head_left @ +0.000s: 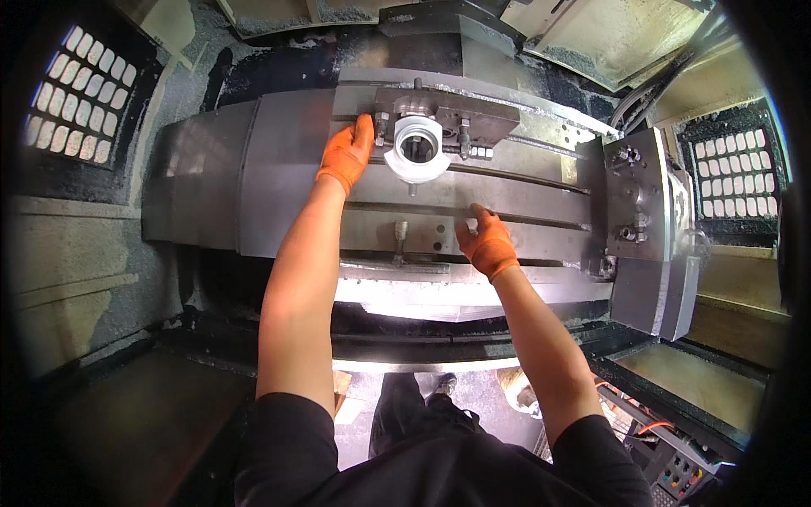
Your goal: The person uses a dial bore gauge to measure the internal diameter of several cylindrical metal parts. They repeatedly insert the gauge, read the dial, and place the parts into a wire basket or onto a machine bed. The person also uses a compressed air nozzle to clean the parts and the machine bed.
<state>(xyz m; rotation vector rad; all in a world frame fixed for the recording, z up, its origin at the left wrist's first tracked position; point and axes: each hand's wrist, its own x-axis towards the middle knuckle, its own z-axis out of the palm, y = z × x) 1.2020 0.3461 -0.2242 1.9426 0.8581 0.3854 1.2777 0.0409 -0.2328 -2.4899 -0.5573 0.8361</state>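
Observation:
A pale, machined metal ring-shaped part [417, 150] with a wide bore sits at the front of a dark fixture block [494, 121]. Studs and nuts flank it, and a threaded end sticks out below. My left hand [346, 155], in an orange glove, is at the block's left end by the left clamp bolt [382, 127]. Its thumb points forward and the other fingers look loosely bent, partly hidden. Nearer me and to the right, my gloved right hand [488, 243] hovers over the slotted table, its fingers curled round a small pale-grey piece [471, 226] whose kind I cannot make out.
The slotted machine table [532, 198] runs across the enclosure. An upright metal fixture [638, 194] with bolts stands at its right end. A small cylindrical metal piece [400, 235] stands near the front edge. Grey covers [203, 177] lie left; a control panel [680, 473] is lower right.

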